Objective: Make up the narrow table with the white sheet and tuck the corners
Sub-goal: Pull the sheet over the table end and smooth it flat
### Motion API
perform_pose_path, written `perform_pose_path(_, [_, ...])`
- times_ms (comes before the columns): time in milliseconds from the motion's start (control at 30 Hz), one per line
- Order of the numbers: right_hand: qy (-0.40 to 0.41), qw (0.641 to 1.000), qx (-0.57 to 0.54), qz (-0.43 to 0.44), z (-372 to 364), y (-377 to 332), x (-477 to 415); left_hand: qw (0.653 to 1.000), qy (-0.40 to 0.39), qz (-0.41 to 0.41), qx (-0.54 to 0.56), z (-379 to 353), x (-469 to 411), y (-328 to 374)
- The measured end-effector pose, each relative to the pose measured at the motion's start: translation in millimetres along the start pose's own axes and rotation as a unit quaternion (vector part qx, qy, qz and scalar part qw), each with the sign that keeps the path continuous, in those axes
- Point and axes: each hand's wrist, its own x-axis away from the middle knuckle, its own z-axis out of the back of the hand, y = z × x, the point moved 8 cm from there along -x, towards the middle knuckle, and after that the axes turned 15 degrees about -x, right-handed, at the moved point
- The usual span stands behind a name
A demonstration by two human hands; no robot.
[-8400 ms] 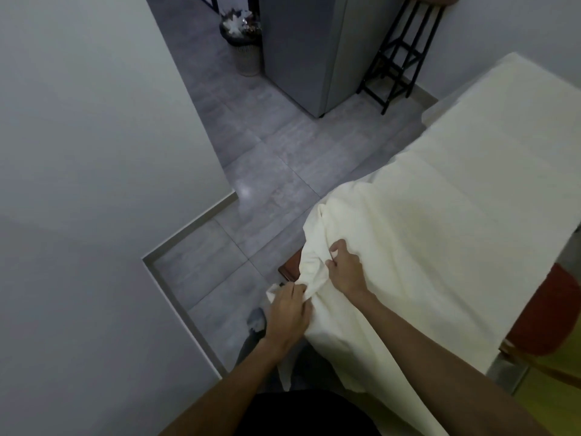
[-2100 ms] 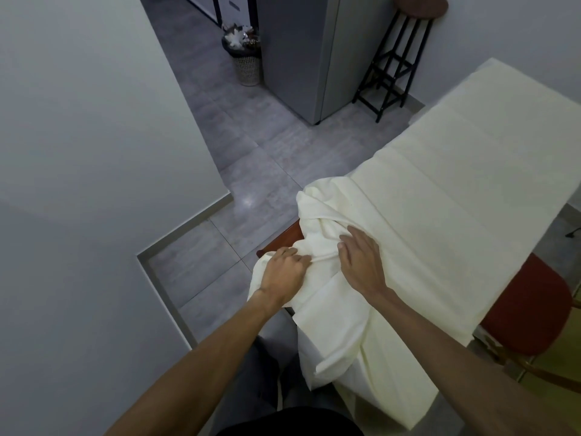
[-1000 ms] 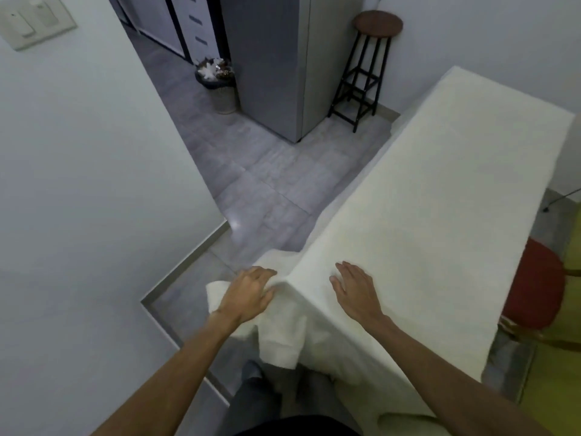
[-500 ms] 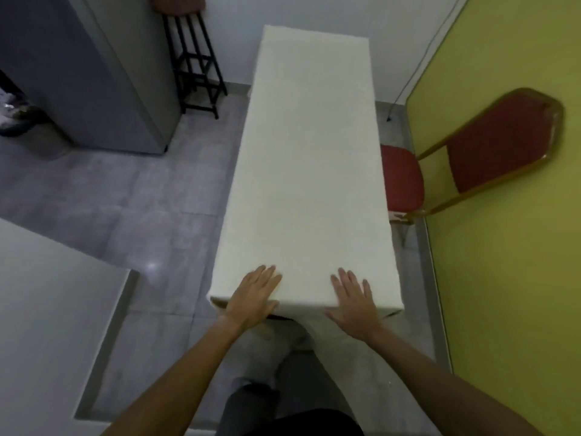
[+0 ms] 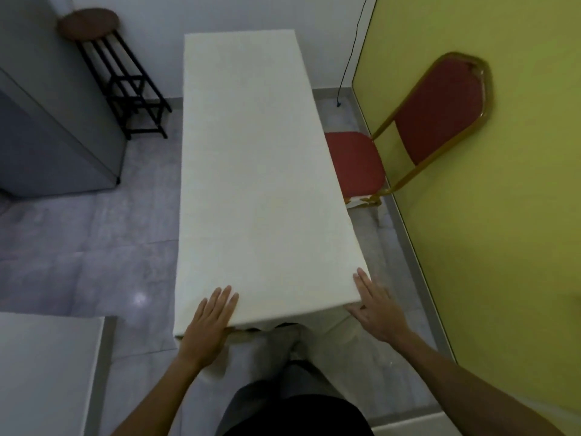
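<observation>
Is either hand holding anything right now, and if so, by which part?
Nothing is held. The left hand presses flat on the smooth white cloth sheet by its near left corner; the right hand rests straight-fingered at the near right corner.

Cream-white plain sheet [image 5: 251, 171]; red chair [image 5: 355, 165] w/ gold frame; yellow wall [image 5: 503, 215]; grey floor [image 5: 78, 247].

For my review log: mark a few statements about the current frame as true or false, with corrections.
1. The left hand and the right hand lie with fingers straight at the near end of the white sheet. True.
2. The left hand grips a bunched fold of sheet. False: it rests flat on the smooth top.
3. A red chair stands to the right of the sheet. True.
4. The stool lies tipped over. False: it stands upright beside the grey cabinet.
</observation>
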Motion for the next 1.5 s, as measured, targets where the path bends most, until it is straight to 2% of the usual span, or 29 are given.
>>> perform_pose_path(100, [0.009, 0.999, -0.043, -0.009, 12.3, 12.3, -4.0, 1.0, 0.003, 0.006, -0.006, 3.0, -2.2, 2.2])
perform_pose_path(200, [0.095, 0.992, -0.071, -0.032, 28.3, -6.5, -18.2, 1.0, -0.008, 0.023, 0.015, 5.6, -10.7, 9.9])
perform_pose_path(367, [0.1, 0.988, -0.056, 0.105, 1.3, -124.8, -71.3, 0.997, 0.043, 0.045, 0.049, 37.8, -60.9, 38.3])
perform_pose_path(500, [0.093, 0.985, -0.068, 0.128, -22.0, -172.3, -125.3, 0.991, 0.082, 0.068, 0.078, 50.4, -115.4, 30.3])
perform_pose_path(600, [0.085, 0.989, -0.058, 0.111, -7.2, -132.7, -157.4, 0.988, 0.067, 0.103, 0.09, 39.6, -132.6, -9.3])
perform_pose_path(700, [0.099, 0.992, -0.023, 0.078, 32.8, -43.9, -167.9, 0.984, 0.067, 0.143, 0.079, 22.1, -112.0, -72.0])
perform_pose_path(800, [0.161, 0.984, -0.043, -0.058, 83.5, 44.4, -165.3, 0.973, 0.057, 0.217, 0.063, 13.2, -89.7, -142.5])
perform_pose_path(867, [0.185, 0.978, -0.039, -0.09, 101.2, 50.5, -175.2, 0.964, 0.058, 0.252, 0.062, 22.9, -100.2, -166.6])
perform_pose_path(900, [0.188, 0.98, -0.019, -0.065, 102.6, 33.3, -184.1, 0.967, 0.071, 0.239, 0.05, 33.2, -113.4, -162.7])
perform_pose_path(967, [0.204, 0.978, 0.015, 0.039, 91.9, -28.4, -205.7, 0.981, 0.109, 0.154, 0.037, 54.7, -152.5, -125.1])
perform_pose_path(1067, [0.2, 0.966, -0.02, 0.165, 53.1, -132.0, -235.1, 0.987, 0.149, 0.04, 0.044, 78.9, -210.1, -47.0])
perform_pose_path(1133, [0.181, 0.965, -0.011, 0.192, 31.8, -175.4, -252.1, 0.986, 0.159, 0.037, 0.042, 86.8, -237.3, -22.9])
perform_pose_path(1233, [0.138, 0.977, 0.007, 0.162, 23.5, -175.7, -269.6, 0.987, 0.109, 0.097, 0.063, 79.4, -251.0, -51.5])
perform_pose_path(1333, [0.116, 0.984, 0.036, 0.127, 39.2, -135.0, -276.0, 0.989, 0.073, 0.122, 0.035, 67.4, -238.0, -109.2])
perform_pose_path(1400, [0.138, 0.986, 0.039, 0.082, 65.4, -92.2, -285.4, 0.979, 0.067, 0.187, 0.039, 59.6, -221.1, -164.9])
perform_pose_path(1500, [0.199, 0.978, -0.029, -0.049, 118.0, -38.4, -307.7, 0.951, 0.051, 0.302, 0.05, 61.6, -212.0, -240.2])
